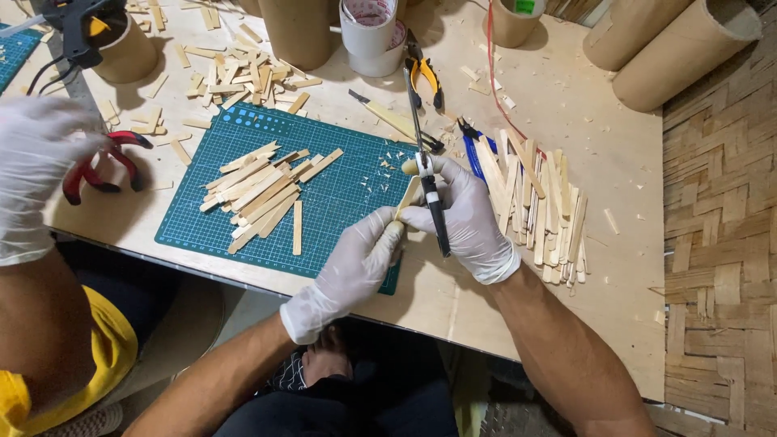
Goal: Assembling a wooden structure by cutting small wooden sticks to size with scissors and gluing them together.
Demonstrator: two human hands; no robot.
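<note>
Mat's (340, 210) near-right part bare; stick heap (259, 190) blocks left, stick pile (538, 206) right.

Green cutting mat (340, 202) lies at table's (566, 105) near edge, w/ a heap of cut wooden sticks (259, 194) on its left half. More stick offcuts (243, 69) scattered beyond mat's far edge. Long uncut sticks (538, 202) piled toward table's right edge. Red-handled pliers (101, 166) near left edge, beside a co-worker's gloved hand (36, 154). Glue gun (77, 32) over a cardboard tube (125, 53) at far left corner. White tape roll (371, 36) at far edge, yellow-handled pliers (425, 77) just right of it. Big cardboard tubes (672, 48) at far right corner. Woven mat floor (720, 243) past right edge.
</note>
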